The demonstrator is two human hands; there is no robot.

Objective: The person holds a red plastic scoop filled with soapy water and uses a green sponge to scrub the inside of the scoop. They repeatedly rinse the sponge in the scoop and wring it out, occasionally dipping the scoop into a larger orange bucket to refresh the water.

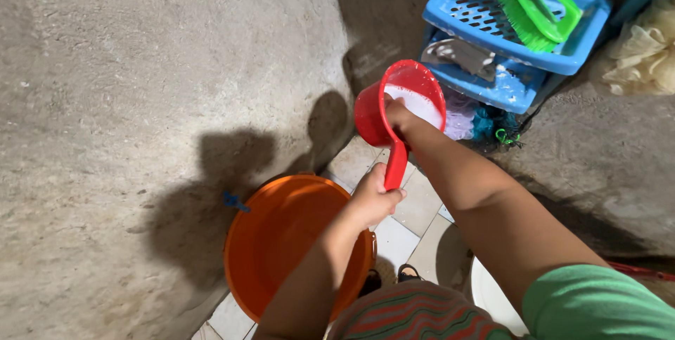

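Note:
My left hand (375,196) grips the handle of a red plastic dipper (385,111), held up over the tiled floor. The dipper holds foamy white water. My right hand (399,115) reaches into the dipper's mouth, fingers down in the suds and partly hidden. An orange bucket (281,234) stands on the floor below my left forearm, close to the rough concrete wall.
A blue plastic rack (506,23) stands at the upper right with a green scrub brush (538,6) on its top tray and a grey item on the shelf below. A pale mesh sponge (643,48) hangs at the right edge. Grey-white floor tiles (415,206) lie below.

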